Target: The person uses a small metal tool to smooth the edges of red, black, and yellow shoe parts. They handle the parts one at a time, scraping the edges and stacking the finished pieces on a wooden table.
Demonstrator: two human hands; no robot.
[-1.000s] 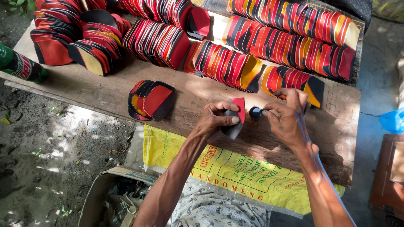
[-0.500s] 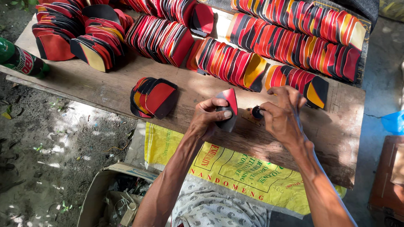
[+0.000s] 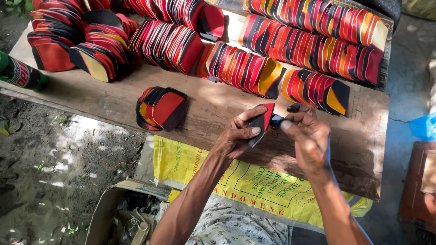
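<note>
Left grip (image 3: 238,136) pinching a red-and-black sandal sole piece (image 3: 262,123) by its edge, just above the wooden tabletop (image 3: 113,97). Right grip (image 3: 306,134) closed on a small dark tool (image 3: 276,121) touching it. Looks light, thin, bendy; best held by the rim.
</note>
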